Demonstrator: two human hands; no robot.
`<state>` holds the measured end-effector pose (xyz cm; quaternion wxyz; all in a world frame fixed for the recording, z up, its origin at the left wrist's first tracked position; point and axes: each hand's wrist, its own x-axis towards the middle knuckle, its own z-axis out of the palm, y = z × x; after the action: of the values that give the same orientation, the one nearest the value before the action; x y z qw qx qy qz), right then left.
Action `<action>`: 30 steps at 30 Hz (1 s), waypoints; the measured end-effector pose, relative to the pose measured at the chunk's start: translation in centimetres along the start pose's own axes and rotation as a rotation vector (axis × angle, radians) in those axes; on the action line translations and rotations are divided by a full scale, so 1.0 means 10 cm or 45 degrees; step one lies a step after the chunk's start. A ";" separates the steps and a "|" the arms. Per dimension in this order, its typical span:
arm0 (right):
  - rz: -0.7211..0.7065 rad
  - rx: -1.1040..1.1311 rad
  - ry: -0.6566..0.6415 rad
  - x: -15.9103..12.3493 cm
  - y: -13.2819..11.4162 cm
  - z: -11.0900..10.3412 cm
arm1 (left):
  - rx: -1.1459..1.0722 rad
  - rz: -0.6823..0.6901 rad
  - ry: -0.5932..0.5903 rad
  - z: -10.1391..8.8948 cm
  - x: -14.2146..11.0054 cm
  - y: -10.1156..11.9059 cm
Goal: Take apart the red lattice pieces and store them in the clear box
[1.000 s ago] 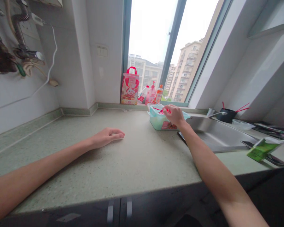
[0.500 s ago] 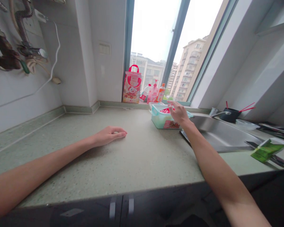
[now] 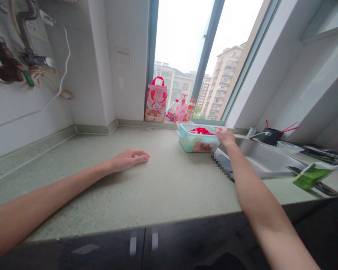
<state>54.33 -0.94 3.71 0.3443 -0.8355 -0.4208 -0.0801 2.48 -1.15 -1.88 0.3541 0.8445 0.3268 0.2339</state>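
A pale teal plastic box (image 3: 186, 143) stands on the counter beside the sink, with something red and patterned showing at its top and a printed label on its front. At the box's right end is my right hand (image 3: 225, 135), its fingers curled over the rim or handle there. The exact grip is partly hidden behind the hand. My left hand (image 3: 132, 157) rests on the counter to the left of the box, apart from it. Its thumb and forefinger stretch forward with a small gap between them, and nothing is in it.
A steel sink (image 3: 266, 159) with a faucet (image 3: 259, 134) lies to the right. A dark flat object (image 3: 222, 165) is under my right forearm. A green packet (image 3: 312, 176) sits near the right front edge. On the windowsill stand a pink bag (image 3: 156, 103) and several bottles (image 3: 181, 111).
My right hand has moved from above the box to its right end, and its fingers have closed there. The red contents show more now. My left hand has stayed in place.
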 end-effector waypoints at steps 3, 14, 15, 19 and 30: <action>-0.049 0.044 -0.017 0.02 -0.03 0.06 | -0.058 0.003 0.024 -0.01 0.02 -0.06; -0.606 0.459 -0.252 -0.74 -0.92 0.44 | -0.126 0.126 0.837 -0.14 0.07 -0.14; -0.700 0.533 -0.303 -0.88 -1.02 0.50 | -0.075 0.173 0.929 -0.17 0.06 -0.15; -0.983 0.775 -0.433 -1.43 -1.33 0.67 | 0.121 0.193 1.075 -0.28 0.02 -0.17; -0.663 0.875 -0.042 -1.03 -0.96 1.06 | 0.179 0.042 1.125 -0.30 0.03 -0.15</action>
<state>38.86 3.11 -3.71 0.5640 -0.5393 -0.6253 -0.0061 0.22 1.16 -1.01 0.1184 0.6906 0.4484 0.5549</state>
